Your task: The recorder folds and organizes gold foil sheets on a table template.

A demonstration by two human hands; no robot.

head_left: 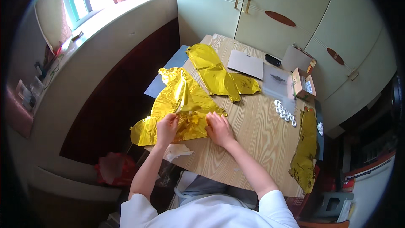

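A large shiny gold foil balloon point(181, 97), flat and wrinkled, lies across the near left part of the wooden table. My left hand point(167, 130) is closed, with its fingertips pinching the crumpled foil near the balloon's lower middle. Flat against the balloon's right edge rests my right hand point(220, 129), its fingers stretched out. What exactly is between the left fingertips is partly hidden by the hand. Just below the balloon, a crumpled white piece point(178, 152) sits at the table's near edge.
Another gold foil balloon point(211, 69) lies farther back, and a third gold foil piece point(305, 152) along the right edge. White rings point(285, 112), a small open carton point(303, 83), a flat grey board point(245, 63) and a black case point(272, 60) are on the table point(249, 143). Cabinets point(282, 8) stand behind.
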